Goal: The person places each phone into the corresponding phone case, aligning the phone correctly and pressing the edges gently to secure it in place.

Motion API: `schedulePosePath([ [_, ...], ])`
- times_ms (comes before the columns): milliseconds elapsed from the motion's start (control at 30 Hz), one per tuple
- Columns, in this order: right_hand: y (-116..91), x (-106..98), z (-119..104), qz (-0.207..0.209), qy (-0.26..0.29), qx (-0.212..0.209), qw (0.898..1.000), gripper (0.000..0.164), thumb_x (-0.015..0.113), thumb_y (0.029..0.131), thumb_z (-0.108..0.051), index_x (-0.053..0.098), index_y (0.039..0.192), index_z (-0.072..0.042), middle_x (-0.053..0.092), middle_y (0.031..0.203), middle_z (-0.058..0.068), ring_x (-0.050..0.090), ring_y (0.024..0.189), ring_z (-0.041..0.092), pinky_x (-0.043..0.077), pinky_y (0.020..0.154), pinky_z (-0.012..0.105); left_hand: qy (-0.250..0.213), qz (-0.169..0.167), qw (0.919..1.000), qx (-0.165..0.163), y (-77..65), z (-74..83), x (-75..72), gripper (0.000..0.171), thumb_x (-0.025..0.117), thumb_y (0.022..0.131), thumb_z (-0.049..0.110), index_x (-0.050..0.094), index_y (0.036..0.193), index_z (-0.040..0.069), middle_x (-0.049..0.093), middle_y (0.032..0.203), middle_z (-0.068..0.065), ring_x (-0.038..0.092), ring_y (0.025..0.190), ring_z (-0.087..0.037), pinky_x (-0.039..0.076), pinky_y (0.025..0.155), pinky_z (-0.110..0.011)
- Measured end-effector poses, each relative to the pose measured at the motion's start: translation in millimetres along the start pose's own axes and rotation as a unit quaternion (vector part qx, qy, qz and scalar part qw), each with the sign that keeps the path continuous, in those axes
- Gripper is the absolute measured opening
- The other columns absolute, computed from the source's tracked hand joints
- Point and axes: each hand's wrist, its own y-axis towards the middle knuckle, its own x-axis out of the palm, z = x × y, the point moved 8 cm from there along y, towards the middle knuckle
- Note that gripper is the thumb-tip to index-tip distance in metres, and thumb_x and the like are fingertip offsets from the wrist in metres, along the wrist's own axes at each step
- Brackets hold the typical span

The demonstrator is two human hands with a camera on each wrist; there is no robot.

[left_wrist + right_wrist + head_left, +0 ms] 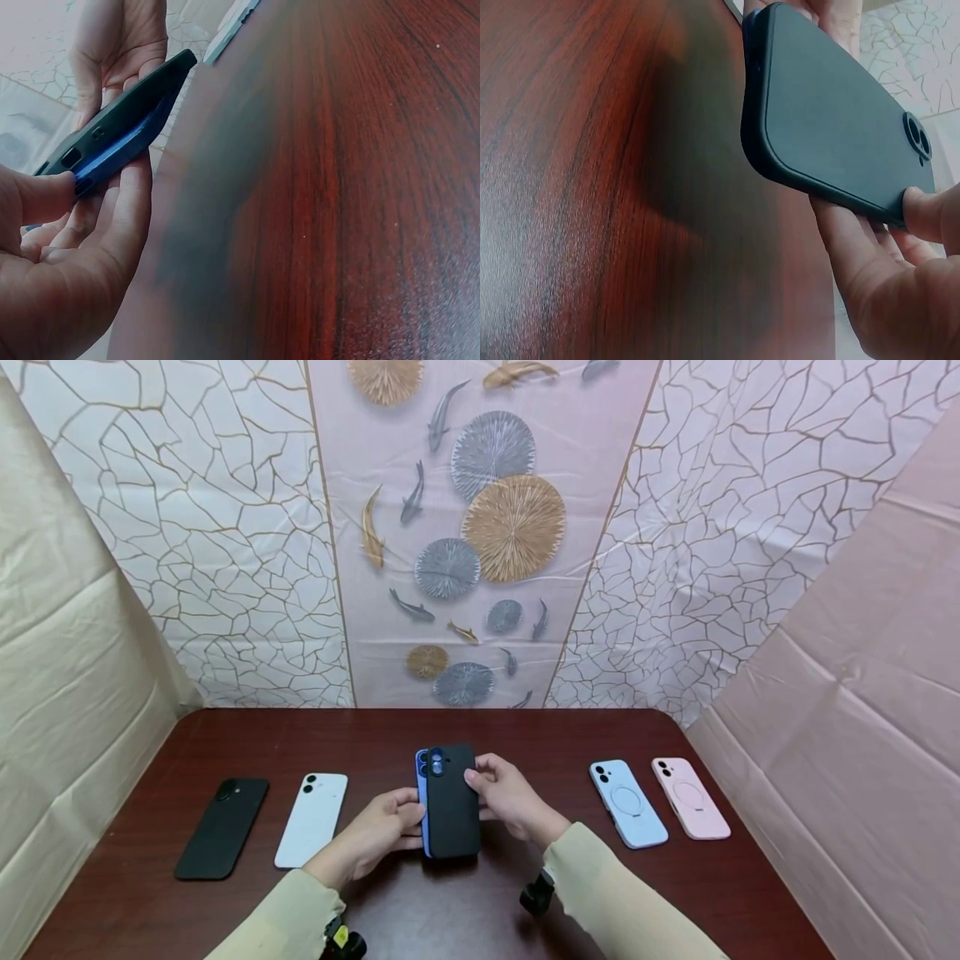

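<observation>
So the back of this little booth is hung with a printed backdrop (255,552), white with gold crackle lines and a pinkish middle strip of fish and round discs, and in front of it sits a dark reddish-brown bench (420,910) with a bit of shine to it.

Starting from the left, there's a creased beige cloth (82,660), then a black phone (221,831) lying at a slant on the bench, and a white phone (311,822) near it, lenses at the far end.

Next up is the left hand (375,833), pinching the left edge of a blue phone (422,783), thumb on top and fingers underneath. The blue phone is mid-bench, held up off the surface, and it sits right behind a black case (455,814), sticking out a sliver along the left side. They're at a slight angle to each other, not lined up flush. The right hand (513,797) pinches the black case by its right edge, thumb on the back face, fingers tucked below.

Well over to the right, a light blue case (628,806) with a ring on its back lies flat, and just beside it a pink case (692,802), also ringed.
</observation>
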Motion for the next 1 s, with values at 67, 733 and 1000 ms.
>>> schedulePosePath([
  [67,-0.1,0.4,0.2,0.005,0.000,0.003,1.000,0.027,0.054,0.100,-0.025,0.050,0.119,-0.007,0.067,0.105,0.011,0.066,0.088,0.026,0.056,0.074,0.044,-0.004,-0.003,1.0000,0.000,0.8,-0.4,0.6,0.035,0.043,0.104,0.013,0.046,0.135,-0.004,0.063,0.121,-0.017,0.065,0.099,-0.029,0.053,0.084,-0.042],
  [733,-2.9,0.2,4.5,0.043,-0.017,0.000,0.999,0.032,0.057,0.099,-0.028,0.051,0.120,-0.005,0.069,0.105,0.011,0.068,0.086,0.025,0.057,0.071,0.041,0.073,0.085,0.9931,0.036,2.0,7.7,-1.7,0.053,0.054,0.101,0.020,0.034,0.144,-0.003,0.063,0.118,-0.019,0.067,0.094,-0.025,0.056,0.076,-0.040],
  [1000,-4.4,1.0,4.7,0.054,-0.019,-0.008,0.998,0.029,0.058,0.099,-0.025,0.050,0.115,-0.002,0.070,0.098,0.012,0.069,0.080,0.024,0.057,0.067,0.040,0.100,0.095,0.9884,0.065,-0.4,14.5,1.8,0.051,0.058,0.099,0.015,0.038,0.141,-0.005,0.067,0.107,-0.015,0.066,0.094,-0.024,0.057,0.072,-0.040],
])
